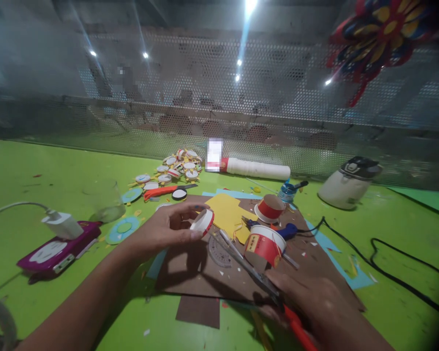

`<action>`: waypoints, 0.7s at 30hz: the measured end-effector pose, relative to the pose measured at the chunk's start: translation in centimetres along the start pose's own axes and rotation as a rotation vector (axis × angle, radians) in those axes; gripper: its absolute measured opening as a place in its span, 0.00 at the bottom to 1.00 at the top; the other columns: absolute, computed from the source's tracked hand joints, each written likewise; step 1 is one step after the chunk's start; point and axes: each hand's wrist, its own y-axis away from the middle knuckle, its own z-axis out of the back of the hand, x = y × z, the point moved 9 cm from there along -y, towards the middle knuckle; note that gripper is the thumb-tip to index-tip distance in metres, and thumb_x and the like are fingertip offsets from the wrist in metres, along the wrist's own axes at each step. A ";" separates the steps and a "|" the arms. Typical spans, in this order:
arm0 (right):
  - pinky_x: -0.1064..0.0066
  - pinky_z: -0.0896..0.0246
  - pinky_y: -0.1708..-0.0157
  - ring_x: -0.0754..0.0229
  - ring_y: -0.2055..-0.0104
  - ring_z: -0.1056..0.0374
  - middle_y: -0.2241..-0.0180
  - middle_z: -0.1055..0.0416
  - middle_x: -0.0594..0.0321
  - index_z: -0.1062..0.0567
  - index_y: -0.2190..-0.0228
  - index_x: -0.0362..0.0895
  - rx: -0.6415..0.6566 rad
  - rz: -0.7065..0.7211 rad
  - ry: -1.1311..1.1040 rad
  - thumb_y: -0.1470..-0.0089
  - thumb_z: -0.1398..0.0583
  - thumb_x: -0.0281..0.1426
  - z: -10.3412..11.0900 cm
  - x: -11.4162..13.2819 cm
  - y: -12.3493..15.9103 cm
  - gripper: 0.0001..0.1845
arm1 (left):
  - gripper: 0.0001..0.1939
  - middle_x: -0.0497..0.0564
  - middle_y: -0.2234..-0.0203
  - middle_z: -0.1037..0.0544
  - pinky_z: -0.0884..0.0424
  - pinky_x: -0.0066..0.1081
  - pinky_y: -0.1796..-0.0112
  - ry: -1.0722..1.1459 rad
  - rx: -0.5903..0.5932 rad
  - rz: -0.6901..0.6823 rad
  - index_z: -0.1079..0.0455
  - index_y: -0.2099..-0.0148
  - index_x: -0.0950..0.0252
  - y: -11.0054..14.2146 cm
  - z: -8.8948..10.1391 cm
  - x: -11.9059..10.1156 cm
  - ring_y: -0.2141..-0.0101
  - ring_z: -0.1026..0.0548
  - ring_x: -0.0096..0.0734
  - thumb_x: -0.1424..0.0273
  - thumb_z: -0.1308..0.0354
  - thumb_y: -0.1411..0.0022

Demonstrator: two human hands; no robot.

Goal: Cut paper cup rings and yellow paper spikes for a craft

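Note:
Between the thumb and fingers of my left hand (163,228) is a shallow paper cup base (202,223), a white disc with a red rim, tilted toward the right. My right hand (310,295) is closed around scissors (249,270) with red handles, their blades pointing up and left, just short of the cup base. Beneath them a clear protractor (219,252) lies on a brown board (190,280). Beside the blades sits a cut red paper cup (259,249), with a second cut cup (269,209) behind it. A blue-handled tool (287,231), partly hidden, lies between the cups.
Yellow paper (221,214) covers part of the board. A purple power strip (60,251) and a clear cup (109,202) stand left; a red utility knife (163,192) and piled small discs (183,165) lie behind. A black cord (351,248) runs right, below a white kettle-like container (346,187).

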 end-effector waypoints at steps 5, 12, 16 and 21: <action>0.71 0.28 0.67 0.57 0.65 0.24 0.64 0.22 0.61 0.27 0.51 0.51 0.002 0.028 -0.036 0.49 0.40 0.27 0.3 -0.3 0.4 0.22 | 0.24 0.55 0.56 0.24 0.33 0.33 0.56 0.033 -0.007 -0.053 0.29 0.48 0.62 0.1 0.1 -0.4 0.55 0.28 0.38 0.68 0.33 0.48; 0.63 0.27 0.65 0.50 0.61 0.24 0.70 0.21 0.66 0.21 0.59 0.55 -0.068 -0.004 -0.087 0.43 0.43 0.36 1.8 -1.3 -0.9 0.13 | 0.23 0.54 0.55 0.23 0.34 0.30 0.57 0.088 0.064 -0.144 0.29 0.46 0.61 0.6 0.0 -1.4 0.55 0.28 0.37 0.70 0.36 0.45; 0.64 0.29 0.63 0.56 0.61 0.27 0.60 0.24 0.62 0.24 0.58 0.47 -0.019 -0.011 -0.098 0.39 0.43 0.37 0.4 -2.6 -2.5 0.12 | 0.26 0.57 0.52 0.24 0.35 0.32 0.57 0.092 0.092 -0.132 0.30 0.45 0.64 0.7 -0.3 -1.3 0.55 0.28 0.40 0.68 0.36 0.47; 0.62 0.30 0.61 0.58 0.58 0.29 0.54 0.29 0.58 0.29 0.53 0.42 0.056 -0.033 -0.135 0.39 0.42 0.35 0.2 -2.6 0.2 0.14 | 0.27 0.58 0.52 0.24 0.35 0.36 0.55 0.102 0.116 -0.147 0.29 0.46 0.66 0.8 -0.7 -1.5 0.53 0.29 0.45 0.68 0.36 0.49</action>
